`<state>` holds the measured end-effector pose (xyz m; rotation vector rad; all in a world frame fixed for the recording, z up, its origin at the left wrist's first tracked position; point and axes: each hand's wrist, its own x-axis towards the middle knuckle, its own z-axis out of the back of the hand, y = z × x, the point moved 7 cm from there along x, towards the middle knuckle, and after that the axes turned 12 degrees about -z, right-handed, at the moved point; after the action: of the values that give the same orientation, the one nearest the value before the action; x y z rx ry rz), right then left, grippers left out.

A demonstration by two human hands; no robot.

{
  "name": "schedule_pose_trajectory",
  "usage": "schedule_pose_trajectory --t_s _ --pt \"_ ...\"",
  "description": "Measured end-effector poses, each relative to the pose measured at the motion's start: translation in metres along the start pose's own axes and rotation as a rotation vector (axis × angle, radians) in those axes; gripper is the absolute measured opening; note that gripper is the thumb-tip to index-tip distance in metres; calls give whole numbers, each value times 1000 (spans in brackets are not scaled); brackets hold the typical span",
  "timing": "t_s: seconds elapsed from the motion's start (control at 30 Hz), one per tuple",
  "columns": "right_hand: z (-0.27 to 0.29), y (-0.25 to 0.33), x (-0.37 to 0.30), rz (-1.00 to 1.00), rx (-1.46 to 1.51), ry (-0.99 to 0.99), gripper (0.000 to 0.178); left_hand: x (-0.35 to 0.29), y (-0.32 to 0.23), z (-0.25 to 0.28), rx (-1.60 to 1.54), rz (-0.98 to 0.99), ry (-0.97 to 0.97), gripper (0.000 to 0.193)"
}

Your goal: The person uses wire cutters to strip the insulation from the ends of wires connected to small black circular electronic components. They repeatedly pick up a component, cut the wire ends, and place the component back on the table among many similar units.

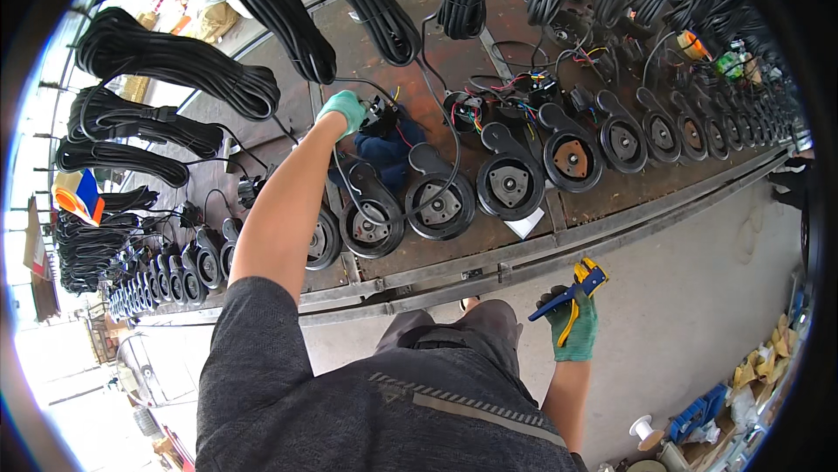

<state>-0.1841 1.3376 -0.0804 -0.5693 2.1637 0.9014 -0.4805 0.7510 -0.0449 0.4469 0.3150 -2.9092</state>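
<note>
My left hand (345,111), in a green glove, reaches over the workbench. Its fingers close on the edge of a small black wired part (378,116) with yellow and red leads, and the fingertips are partly hidden. In front of that part stand round black housings (441,205) with a curved arm and a metal centre plate. Low on the right, off the bench edge, my right hand (573,325), also gloved in green, grips a blue and yellow wire stripper (572,296), its jaws pointing up and away.
Coiled black cables (371,5) hang or lie along the far side. More housings (624,142) run in a row along the bench's near rail (611,228). Open wired parts (467,112) lie at centre. A white spool (644,431) and blue bins (698,413) are at lower right.
</note>
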Motion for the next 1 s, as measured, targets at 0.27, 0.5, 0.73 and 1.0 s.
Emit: schedule_pose_trajectory --t_s 0.27,0.5,0.73,1.0 --pt "-56 36 5 -25 -68 298 49 -192 -9 72 -1233 105 -417 26" --pt "-213 -7 -13 -313 -581 574 46 -325 -65 -2 -2018 96 -470 26" --pt "-286 -117 -13 -166 -725 687 45 -371 -85 -71 -2174 -60 -398 34" --pt "-305 -133 -15 284 -1059 852 61 -394 -17 -43 -1119 -201 -451 34"
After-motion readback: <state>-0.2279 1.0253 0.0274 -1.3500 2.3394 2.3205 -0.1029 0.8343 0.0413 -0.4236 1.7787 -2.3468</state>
